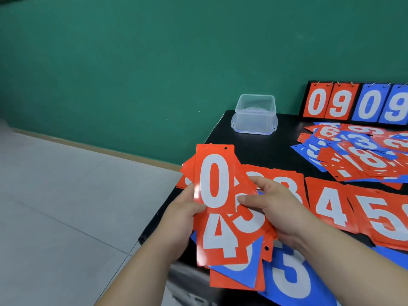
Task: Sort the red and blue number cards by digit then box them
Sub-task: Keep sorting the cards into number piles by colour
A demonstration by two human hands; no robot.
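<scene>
Head view: the left hand (183, 217) gripped a fan of red cards by its left edge, thumb pressed on the front red 0 card (214, 180), with a red 4 card (220, 237) below it. The right hand (276, 208) pinched a red 3 card (249, 219) at the fan's right side. The fan was held over the near corner of a black table (265, 151). On the table lay a blue 3 card (289, 274), a mixed pile (357, 153) further back, and a clear plastic box (255, 113) at the far corner.
</scene>
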